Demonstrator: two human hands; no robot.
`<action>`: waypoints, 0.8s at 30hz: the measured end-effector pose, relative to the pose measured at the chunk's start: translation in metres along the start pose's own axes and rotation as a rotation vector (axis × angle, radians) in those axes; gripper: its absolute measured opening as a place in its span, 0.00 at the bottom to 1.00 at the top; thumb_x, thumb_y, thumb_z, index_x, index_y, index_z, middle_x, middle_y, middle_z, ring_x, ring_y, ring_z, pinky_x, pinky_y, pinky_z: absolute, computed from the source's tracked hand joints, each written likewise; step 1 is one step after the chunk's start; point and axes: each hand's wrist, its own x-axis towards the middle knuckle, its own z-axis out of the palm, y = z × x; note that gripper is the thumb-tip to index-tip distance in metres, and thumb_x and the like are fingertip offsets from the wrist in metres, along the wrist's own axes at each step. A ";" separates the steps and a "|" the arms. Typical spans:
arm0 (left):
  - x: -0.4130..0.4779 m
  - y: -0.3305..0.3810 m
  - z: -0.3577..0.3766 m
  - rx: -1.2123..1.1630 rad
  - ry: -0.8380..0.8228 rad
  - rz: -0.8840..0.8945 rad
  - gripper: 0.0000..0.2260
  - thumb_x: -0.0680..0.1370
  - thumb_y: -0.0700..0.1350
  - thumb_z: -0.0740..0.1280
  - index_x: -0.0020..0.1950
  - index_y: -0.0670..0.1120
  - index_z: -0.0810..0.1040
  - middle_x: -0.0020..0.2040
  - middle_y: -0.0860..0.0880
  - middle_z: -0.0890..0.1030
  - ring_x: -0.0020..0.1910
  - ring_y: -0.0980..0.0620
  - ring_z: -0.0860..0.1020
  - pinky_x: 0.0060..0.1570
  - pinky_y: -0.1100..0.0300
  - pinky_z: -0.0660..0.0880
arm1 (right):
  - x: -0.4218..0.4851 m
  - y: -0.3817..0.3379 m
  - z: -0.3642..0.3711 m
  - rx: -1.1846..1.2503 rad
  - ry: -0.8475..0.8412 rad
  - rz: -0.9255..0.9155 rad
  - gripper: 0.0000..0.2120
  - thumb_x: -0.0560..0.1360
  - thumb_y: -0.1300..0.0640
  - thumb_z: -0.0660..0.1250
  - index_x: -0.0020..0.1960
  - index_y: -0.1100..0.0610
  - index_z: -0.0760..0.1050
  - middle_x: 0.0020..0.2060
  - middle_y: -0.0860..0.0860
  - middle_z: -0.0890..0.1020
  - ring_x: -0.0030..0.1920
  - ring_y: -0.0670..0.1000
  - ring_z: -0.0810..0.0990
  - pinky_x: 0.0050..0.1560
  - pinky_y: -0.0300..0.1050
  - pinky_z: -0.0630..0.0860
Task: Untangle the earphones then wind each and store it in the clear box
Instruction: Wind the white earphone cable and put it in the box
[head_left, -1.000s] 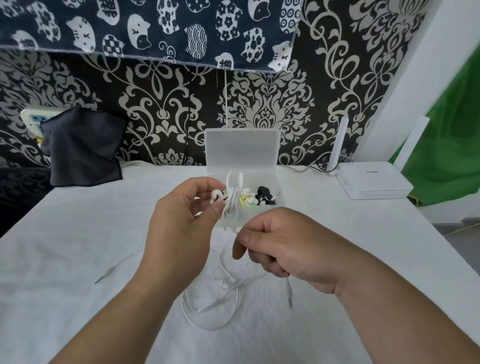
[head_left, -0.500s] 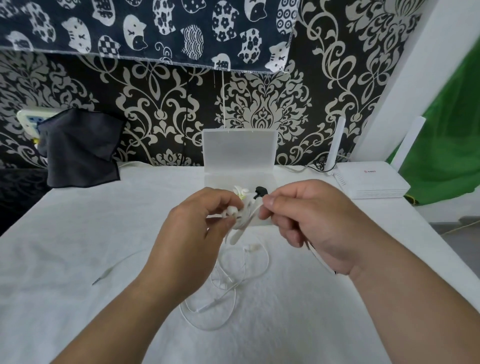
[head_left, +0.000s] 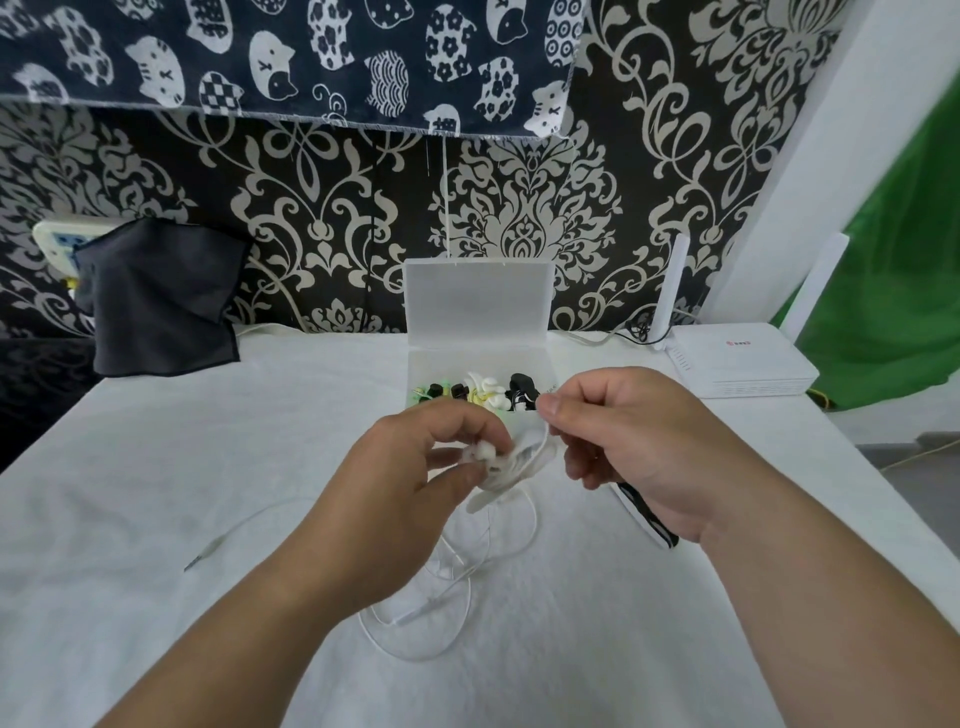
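The grip of our left hand (head_left: 415, 483) pinches the half-wound bundle of the white wired earphone (head_left: 501, 467) between thumb and fingertips, the buds bunched at its upper end. The grip of our right hand (head_left: 634, 436) is pressed together on the free strand, thumb against forefinger, just up and right of the bundle. The bundle hangs above the tabletop (head_left: 156, 467), in front of the clear plastic box (head_left: 540, 358), whose lid stands open and which already contains other wound pairs in black, white and green. The unwound cable (head_left: 452, 613) trails down in loose loops onto the white cloth, ending at the metal jack plug (head_left: 200, 560) well off to the left.

We judge this earphone very light, limp and springy: the coils will likely slip open unless the left pinch stays across all turns, and the thin wire may kink or strain at the buds if pulled hard. The best hold looks to be on the bundle's middle, with the strand fed close to it.

Compared with a second ago, our right hand has risen from below the bundle to its upper right side, our left hand has dropped so more of the box's contents show, and a black-and-white striped strip (head_left: 647, 514) now shows beneath the right palm
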 end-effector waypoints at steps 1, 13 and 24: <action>0.000 0.000 -0.001 -0.010 0.017 -0.005 0.14 0.78 0.35 0.68 0.45 0.56 0.82 0.45 0.60 0.83 0.48 0.58 0.82 0.45 0.73 0.72 | 0.000 -0.001 0.000 0.013 0.000 0.001 0.13 0.78 0.57 0.69 0.35 0.57 0.77 0.28 0.50 0.76 0.29 0.49 0.75 0.32 0.43 0.72; -0.002 0.003 -0.001 -0.006 -0.021 0.026 0.19 0.78 0.31 0.67 0.43 0.57 0.81 0.46 0.58 0.83 0.49 0.58 0.82 0.47 0.69 0.75 | 0.000 -0.001 0.001 0.049 -0.019 -0.017 0.12 0.78 0.57 0.69 0.36 0.58 0.78 0.32 0.52 0.78 0.32 0.49 0.76 0.32 0.43 0.73; -0.007 0.019 0.004 0.050 0.111 0.071 0.19 0.73 0.28 0.70 0.44 0.55 0.79 0.46 0.62 0.82 0.52 0.65 0.78 0.48 0.78 0.69 | -0.005 0.005 0.027 0.330 -0.180 0.049 0.09 0.81 0.57 0.65 0.45 0.62 0.75 0.36 0.58 0.84 0.38 0.58 0.85 0.35 0.47 0.82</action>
